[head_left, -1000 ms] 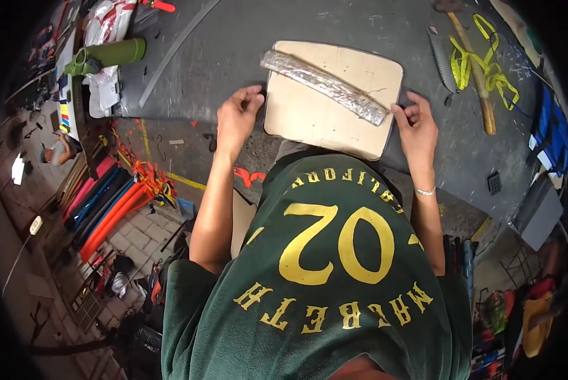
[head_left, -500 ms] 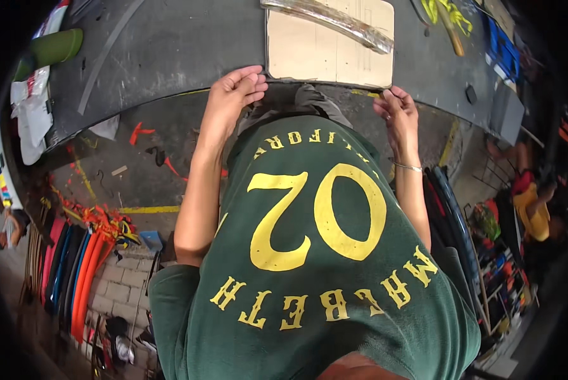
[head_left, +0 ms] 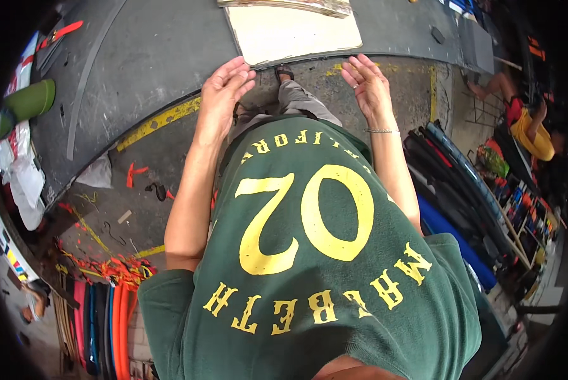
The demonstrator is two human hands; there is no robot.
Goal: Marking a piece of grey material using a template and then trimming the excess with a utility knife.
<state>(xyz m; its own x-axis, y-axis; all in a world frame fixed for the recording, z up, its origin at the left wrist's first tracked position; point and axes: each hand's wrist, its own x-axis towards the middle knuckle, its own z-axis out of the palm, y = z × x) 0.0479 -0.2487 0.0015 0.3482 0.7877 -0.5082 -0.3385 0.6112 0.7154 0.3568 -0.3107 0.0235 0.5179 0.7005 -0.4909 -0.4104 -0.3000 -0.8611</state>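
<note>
A cream rectangular board (head_left: 293,35) with dark edges lies on the dark grey table, close to its near edge. Across the far part of the board rests a long bar wrapped in shiny brownish tape (head_left: 296,5), cut off by the top of the picture. My left hand (head_left: 225,88) is just off the board's near left corner, fingers stretched out and holding nothing. Beyond the near right corner, my right hand (head_left: 368,85) is raised with its fingers extended and apart, also holding nothing.
A green roll (head_left: 33,104) and white plastic bags (head_left: 24,180) lie along the table's left side. A small black block (head_left: 437,35) sits on the right. Colourful rolls (head_left: 106,316) stand behind at left, dark rolls (head_left: 448,171) at right. A person in yellow (head_left: 534,136) sits far right.
My right hand has moved away from the board's near right corner, and its curled fingers have straightened. My left fingers have straightened too. The view has shifted, with the board higher in it.
</note>
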